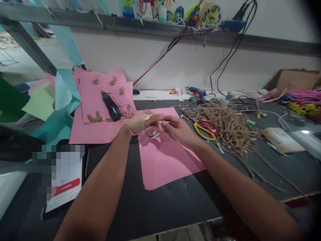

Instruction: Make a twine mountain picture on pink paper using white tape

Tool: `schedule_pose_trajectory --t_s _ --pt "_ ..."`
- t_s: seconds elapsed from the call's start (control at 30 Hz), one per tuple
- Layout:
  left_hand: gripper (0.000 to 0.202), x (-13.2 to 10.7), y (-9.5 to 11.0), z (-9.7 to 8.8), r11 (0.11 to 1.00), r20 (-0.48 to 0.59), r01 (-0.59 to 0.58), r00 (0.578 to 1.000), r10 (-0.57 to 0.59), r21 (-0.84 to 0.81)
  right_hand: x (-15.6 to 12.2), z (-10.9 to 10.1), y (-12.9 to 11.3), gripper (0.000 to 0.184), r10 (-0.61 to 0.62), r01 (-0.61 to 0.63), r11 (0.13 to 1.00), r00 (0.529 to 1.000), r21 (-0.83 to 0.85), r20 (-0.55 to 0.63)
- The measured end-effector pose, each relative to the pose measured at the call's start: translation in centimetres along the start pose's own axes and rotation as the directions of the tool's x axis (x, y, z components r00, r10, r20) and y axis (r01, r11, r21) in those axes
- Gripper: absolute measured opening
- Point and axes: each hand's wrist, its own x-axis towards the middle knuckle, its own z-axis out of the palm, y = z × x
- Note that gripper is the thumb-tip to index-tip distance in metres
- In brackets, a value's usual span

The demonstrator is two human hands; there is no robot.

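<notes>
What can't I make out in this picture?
All in the head view:
Full shape of the pale curved piece: partly covered by the left hand and right hand.
Upper screen of the touchscreen device: hidden by pixelation.
Far ends of the pink stems: cut off, right edge.

No text, brand or number can be read. On the flat, dark-edged rectangular device with a lit white screen (65,197), pale marks are borne by a bright red band (67,186), too blurred to be deciphered; the upper part is hidden by pixelation.
</notes>
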Motion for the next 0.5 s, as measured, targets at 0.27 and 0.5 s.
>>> schedule_pose_trajectory --t_s 0.27,0.5 --pt "0.051 0.2 -0.5 0.2 0.994 -0.002 0.052 0.999 -0.052 0.1 -1.5 -0.5 2.4 0.045 -0.152 0.112 0.981 0.951 -0.158 -0.269" --pt "0.049 0.5 -1.1 0.4 0.993 0.04 0.04 0.998 -0.045 0.108 -1.4 -0.7 2.9 0.043 -0.214 0.171 0.971 0.935 -0.168 -0.282"
